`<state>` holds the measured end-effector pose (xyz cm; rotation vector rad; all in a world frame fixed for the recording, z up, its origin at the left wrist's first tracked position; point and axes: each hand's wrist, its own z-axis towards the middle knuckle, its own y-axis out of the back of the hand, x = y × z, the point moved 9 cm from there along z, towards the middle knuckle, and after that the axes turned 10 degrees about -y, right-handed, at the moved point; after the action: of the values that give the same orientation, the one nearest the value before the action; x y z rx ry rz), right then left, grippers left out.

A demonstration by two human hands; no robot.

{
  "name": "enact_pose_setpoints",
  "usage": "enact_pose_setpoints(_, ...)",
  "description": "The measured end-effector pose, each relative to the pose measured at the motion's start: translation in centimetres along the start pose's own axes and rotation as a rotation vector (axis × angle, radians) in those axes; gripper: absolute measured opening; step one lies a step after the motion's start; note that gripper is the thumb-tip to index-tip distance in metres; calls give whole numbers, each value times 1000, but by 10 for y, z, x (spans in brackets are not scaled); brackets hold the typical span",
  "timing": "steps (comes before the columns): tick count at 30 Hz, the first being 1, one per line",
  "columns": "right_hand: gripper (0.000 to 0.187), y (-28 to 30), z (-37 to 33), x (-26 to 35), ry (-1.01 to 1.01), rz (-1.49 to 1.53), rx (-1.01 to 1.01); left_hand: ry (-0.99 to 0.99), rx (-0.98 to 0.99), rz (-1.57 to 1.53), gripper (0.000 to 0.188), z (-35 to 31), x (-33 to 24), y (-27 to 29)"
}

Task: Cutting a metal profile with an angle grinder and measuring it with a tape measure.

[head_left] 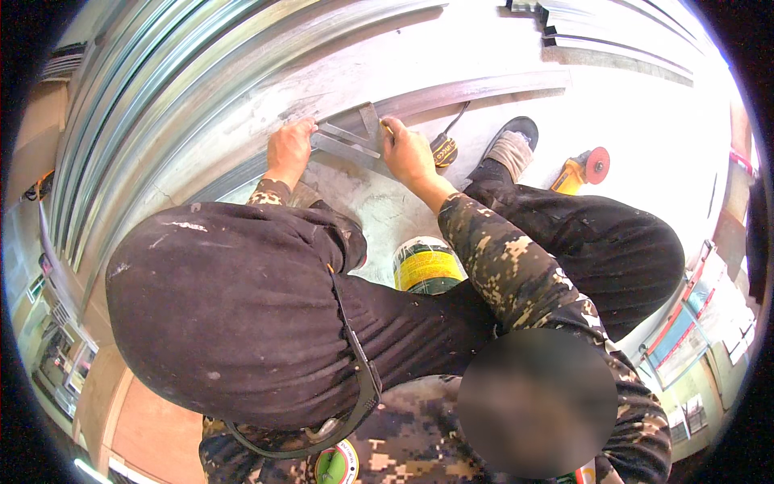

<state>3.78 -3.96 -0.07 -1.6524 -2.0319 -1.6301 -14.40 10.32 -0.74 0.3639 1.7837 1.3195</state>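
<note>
My left hand (290, 151) is closed, its fingertips pinching the end of a grey metal square (348, 139). The square lies across a long metal profile (476, 90) on the floor. My right hand (409, 157) is closed beside the square's other end, around a thin yellow marking tool (388, 127); most of it is hidden by the fingers, so its exact kind is unclear. Close to the right hand's outer side rests a black and yellow tape measure (443, 151).
Long metal profiles (173, 113) lie along the left, with more profiles (621, 40) at the far right. A yellow angle grinder with a red disc (582, 171) is beyond my right foot (513, 145). A bucket with a yellow band (429, 264) stands between my legs.
</note>
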Motion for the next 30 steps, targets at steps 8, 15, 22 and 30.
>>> enact_pose_setpoints(8, 18, 0, 10, 11, 62, -22, -17, -8, -15, -13, 20, 0, 1, -3)
enact_pose_setpoints(15, 26, 9, 16, 17, 66, 45, -87, 9, 14, 23, 20, 1, -1, -6)
enact_pose_setpoints(22, 25, -1, 6, 8, -45, 40, -31, 3, 21, 34, 21, -4, 0, 0)
enact_pose_setpoints(30, 27, 0, 1, 10, -77, 28, -22, -5, 23, 39, 22, -6, 4, -5)
